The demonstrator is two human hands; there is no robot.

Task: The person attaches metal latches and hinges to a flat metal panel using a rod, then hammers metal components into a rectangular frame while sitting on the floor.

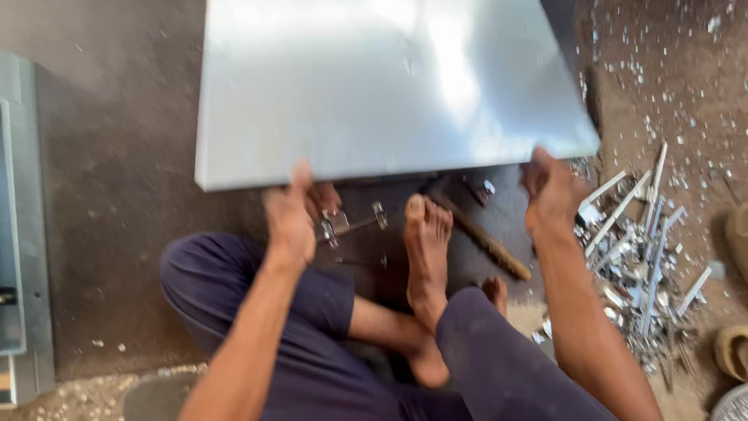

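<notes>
Here, left hand (292,214) and right hand (549,191) grip the metal sheet (382,86).

No packages, labels, signs, screens.

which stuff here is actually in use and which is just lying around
In use: metal sheet, gripped at its near edge by left hand and right hand.

Lying about: wooden-handled tool, metal clamp, scrap metal strips, grey panel.
</notes>
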